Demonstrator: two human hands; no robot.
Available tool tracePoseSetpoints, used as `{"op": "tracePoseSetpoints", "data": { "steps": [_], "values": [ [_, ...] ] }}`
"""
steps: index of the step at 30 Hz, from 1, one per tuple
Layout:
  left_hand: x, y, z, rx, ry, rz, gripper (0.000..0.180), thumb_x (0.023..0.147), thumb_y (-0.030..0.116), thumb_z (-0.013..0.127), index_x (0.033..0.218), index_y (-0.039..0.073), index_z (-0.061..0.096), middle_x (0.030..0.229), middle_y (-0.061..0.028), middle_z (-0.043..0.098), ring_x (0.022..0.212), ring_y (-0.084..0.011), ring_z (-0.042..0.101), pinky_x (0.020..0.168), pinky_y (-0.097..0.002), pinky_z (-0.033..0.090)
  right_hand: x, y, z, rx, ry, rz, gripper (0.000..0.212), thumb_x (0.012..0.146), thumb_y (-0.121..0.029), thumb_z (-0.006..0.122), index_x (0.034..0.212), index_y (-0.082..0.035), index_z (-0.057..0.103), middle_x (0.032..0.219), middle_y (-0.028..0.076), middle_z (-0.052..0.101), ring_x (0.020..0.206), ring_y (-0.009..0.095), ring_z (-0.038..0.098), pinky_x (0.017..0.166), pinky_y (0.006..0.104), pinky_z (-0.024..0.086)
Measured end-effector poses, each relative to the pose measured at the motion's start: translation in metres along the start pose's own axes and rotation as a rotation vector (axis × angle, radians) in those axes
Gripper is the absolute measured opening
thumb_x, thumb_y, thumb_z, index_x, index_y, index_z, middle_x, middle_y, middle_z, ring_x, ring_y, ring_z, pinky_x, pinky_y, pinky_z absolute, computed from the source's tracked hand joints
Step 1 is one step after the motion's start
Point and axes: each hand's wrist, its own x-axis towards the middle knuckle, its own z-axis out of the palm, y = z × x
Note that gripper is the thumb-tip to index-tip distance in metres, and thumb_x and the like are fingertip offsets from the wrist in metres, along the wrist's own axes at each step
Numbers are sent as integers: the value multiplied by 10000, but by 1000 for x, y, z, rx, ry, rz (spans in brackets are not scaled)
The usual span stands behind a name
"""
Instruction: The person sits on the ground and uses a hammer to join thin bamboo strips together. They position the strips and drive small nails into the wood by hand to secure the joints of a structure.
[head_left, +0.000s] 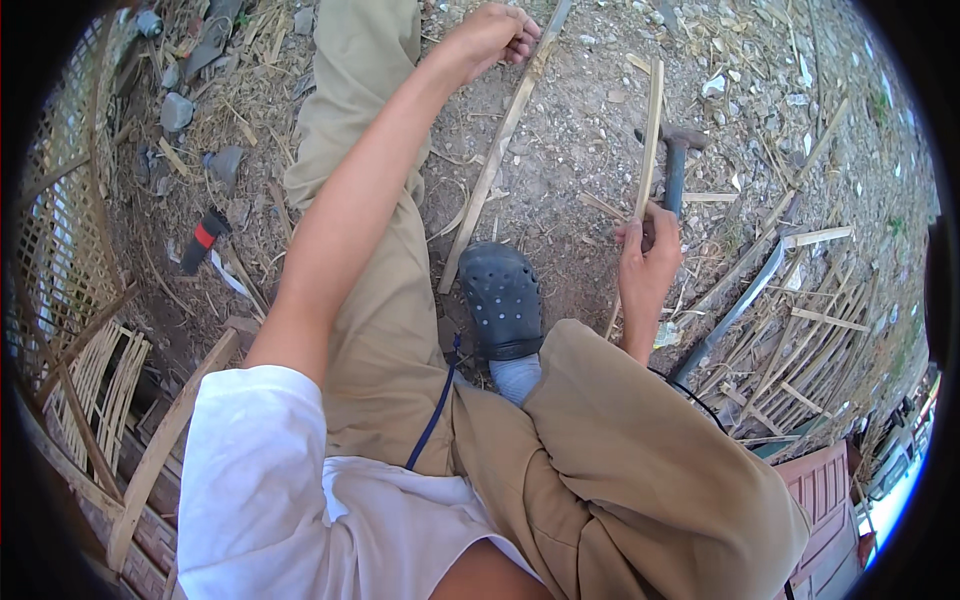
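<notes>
My right hand (650, 262) is closed around a thin bamboo strip (652, 130), which stands up past the fingers and runs down beside the palm. At the top, my left hand (492, 36) has its fingers curled right beside a longer wooden strip (490, 172); whether they touch it, or hold something small, is hidden. That longer strip slants down to the ground near my dark clog (500, 295). Just beyond my right hand lies a hammer (676, 165) with a blue-grey handle, partly behind the bamboo strip.
A long blade (738, 305) lies on the right, near several loose bamboo strips (820, 335). On the left are a red-and-black handled knife (205, 240), grey stones (176, 112), a woven lattice (62, 235) and a wooden bar (165, 440). A reddish panelled door (822, 500) shows at lower right.
</notes>
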Motion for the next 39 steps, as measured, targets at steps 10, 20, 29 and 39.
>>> {"op": "tracePoseSetpoints", "data": {
  "steps": [10, 20, 29, 39],
  "values": [
    [-65, 22, 72, 1162, 222, 211, 379, 879, 316, 745, 985, -35, 647, 870, -247, 714, 915, -429, 712, 814, -499, 546, -19, 0, 18, 173, -68, 43, 208, 989, 64, 571, 1189, 66, 628, 1016, 132, 613, 803, 181, 702, 700, 318, 597],
    [-69, 19, 85, 1104, 242, 255, 292, 781, 119, 724, 982, -71, 631, 874, -306, 705, 901, -479, 714, 838, -540, 561, -10, 3, 23, 169, -55, 54, 193, 991, 37, 585, 1178, 42, 630, 965, 128, 642, 765, 188, 699, 672, 328, 568],
    [-86, 18, 101, 1209, 182, 303, 323, 775, 49, 679, 1055, -98, 612, 866, -359, 690, 866, -537, 704, 783, -539, 591, 28, -1, 43, 53, -64, -32, 259, 971, 32, 597, 1230, 42, 599, 1029, 197, 671, 904, 317, 694, 814, 432, 551],
    [-91, 25, 104, 1131, 164, 56, 439, 848, 276, 712, 1094, -80, 635, 967, -328, 717, 960, -490, 717, 871, -547, 569, 36, -1, 46, -111, -77, -145, 289, 962, 29, 576, 1249, 56, 588, 1109, 282, 626, 1033, 467, 634, 914, 524, 491]
  ]
}}
